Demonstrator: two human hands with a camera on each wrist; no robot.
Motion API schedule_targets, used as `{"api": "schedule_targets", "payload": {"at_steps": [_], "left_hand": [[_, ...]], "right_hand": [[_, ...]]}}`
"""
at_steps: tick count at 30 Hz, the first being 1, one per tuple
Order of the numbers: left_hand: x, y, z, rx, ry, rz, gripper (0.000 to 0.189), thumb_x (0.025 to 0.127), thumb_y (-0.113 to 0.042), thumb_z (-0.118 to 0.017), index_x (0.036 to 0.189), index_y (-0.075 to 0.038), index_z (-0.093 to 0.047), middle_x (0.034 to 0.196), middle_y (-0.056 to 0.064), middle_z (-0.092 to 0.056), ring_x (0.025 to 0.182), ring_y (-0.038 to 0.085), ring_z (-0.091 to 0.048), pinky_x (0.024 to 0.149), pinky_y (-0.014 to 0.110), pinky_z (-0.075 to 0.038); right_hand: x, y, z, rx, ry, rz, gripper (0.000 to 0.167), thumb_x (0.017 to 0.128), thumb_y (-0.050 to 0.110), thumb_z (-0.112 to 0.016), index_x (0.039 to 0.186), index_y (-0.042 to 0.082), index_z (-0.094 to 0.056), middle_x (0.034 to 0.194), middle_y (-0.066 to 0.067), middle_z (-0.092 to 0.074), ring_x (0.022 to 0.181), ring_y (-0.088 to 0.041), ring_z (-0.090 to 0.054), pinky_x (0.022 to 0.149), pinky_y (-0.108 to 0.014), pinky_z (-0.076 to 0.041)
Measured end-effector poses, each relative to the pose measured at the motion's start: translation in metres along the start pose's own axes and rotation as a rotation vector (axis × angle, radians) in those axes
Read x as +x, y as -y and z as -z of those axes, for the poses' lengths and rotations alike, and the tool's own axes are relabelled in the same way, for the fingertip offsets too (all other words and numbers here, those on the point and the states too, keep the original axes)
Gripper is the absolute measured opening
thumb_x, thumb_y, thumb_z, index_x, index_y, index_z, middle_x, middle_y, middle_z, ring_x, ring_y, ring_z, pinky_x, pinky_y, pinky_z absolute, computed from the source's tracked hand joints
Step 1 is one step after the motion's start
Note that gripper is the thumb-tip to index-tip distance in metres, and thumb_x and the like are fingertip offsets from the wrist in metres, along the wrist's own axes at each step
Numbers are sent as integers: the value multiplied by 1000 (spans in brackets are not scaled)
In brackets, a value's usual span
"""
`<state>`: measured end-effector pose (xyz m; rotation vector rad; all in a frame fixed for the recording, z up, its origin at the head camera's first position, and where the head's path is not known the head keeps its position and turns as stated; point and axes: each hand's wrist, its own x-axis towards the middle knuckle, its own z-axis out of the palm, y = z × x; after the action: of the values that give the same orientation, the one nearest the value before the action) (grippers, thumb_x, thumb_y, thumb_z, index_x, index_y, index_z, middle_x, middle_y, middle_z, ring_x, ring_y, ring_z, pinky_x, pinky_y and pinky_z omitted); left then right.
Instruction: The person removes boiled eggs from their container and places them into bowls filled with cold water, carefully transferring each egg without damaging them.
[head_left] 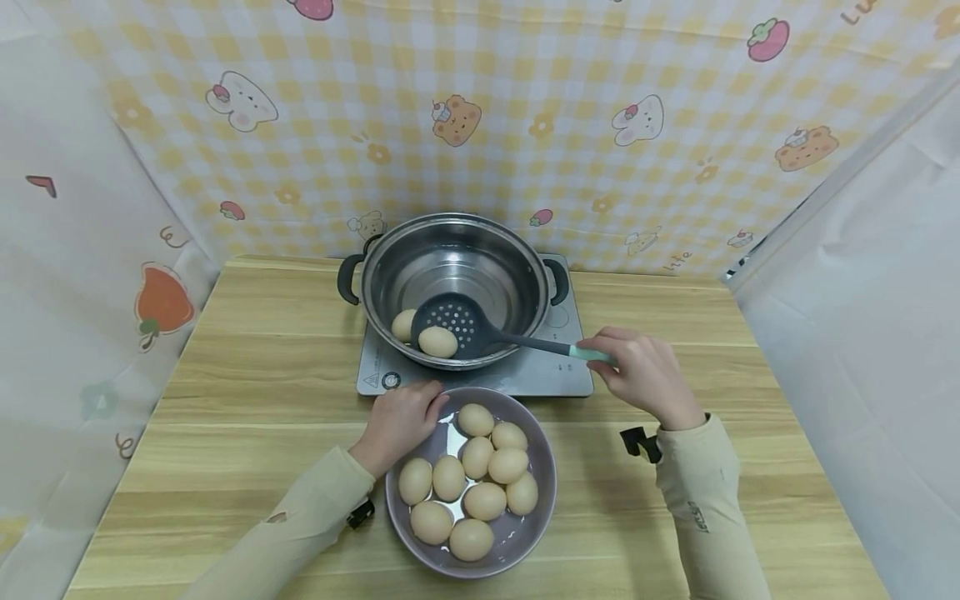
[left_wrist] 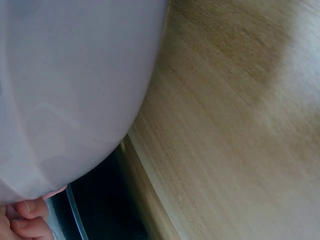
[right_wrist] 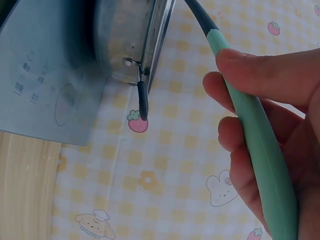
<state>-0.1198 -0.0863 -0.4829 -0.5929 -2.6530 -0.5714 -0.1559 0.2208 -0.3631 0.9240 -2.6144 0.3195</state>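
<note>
My right hand (head_left: 643,375) grips the mint-green handle of a dark perforated skimmer (head_left: 467,310). In the right wrist view, thumb and fingers wrap around that green handle (right_wrist: 257,130). One light-brown egg (head_left: 438,342) lies on the skimmer's head, which is inside a steel pot (head_left: 517,267) near its front left. Another egg (head_left: 402,325) is in the pot, partly hidden by the skimmer. My left hand (head_left: 401,422) holds the rim of a mauve bowl (head_left: 542,508) containing several eggs. Curled fingertips (left_wrist: 34,226) show at the bowl's edge in the left wrist view.
Beneath the pot is a grey induction cooker (head_left: 551,382), right behind the bowl. Black side handles (head_left: 348,279) stick out from the pot. A checked cloth (head_left: 495,167) hangs behind the wooden table (head_left: 262,375), and white sheets enclose both sides.
</note>
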Motion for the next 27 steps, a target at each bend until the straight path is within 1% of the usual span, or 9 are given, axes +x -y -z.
{"api": "schedule_targets", "payload": {"at_steps": [5, 10, 14, 21, 27], "left_hand": [[0, 0, 0, 4, 2, 2, 13, 84, -19, -62, 73, -14, -58, 59, -2, -55, 46, 16, -52, 39, 27, -32], [0, 0, -1, 5, -12, -2, 13, 84, -19, -62, 73, -14, -58, 59, -1, -56, 46, 17, -53, 39, 28, -32], [0, 0, -2, 3, -18, -7, 13, 84, -19, -62, 73, -14, -58, 59, -1, -56, 46, 17, -53, 39, 28, -32], [-1, 1, -2, 7, -25, -10, 13, 84, -20, -62, 74, -14, -59, 59, -1, -56, 46, 18, -54, 39, 29, -33], [0, 0, -1, 3, -10, -5, 13, 85, -19, -62, 73, -14, -58, 58, -2, -55, 45, 15, -51, 38, 27, -31]], "right_hand": [[0, -1, 1, 9, 4, 6, 21, 69, 4, -74, 88, 12, -71, 78, 4, -66, 48, -3, -44, 43, -22, -33], [-1, -2, 4, 33, 18, -7, 20, 72, 5, -73, 91, 12, -71, 79, 3, -67, 48, -2, -42, 43, -23, -33], [-3, 0, 9, 23, 26, -11, 19, 73, 7, -72, 92, 12, -71, 78, 3, -67, 47, -1, -42, 43, -22, -32], [-9, 4, 23, -27, -7, 11, 20, 72, 7, -72, 91, 12, -72, 74, 4, -66, 44, 0, -38, 39, -20, -26], [-16, 11, 41, -59, -32, 27, 24, 69, 5, -73, 92, 11, -72, 74, 4, -66, 43, 1, -36, 39, -18, -26]]}}
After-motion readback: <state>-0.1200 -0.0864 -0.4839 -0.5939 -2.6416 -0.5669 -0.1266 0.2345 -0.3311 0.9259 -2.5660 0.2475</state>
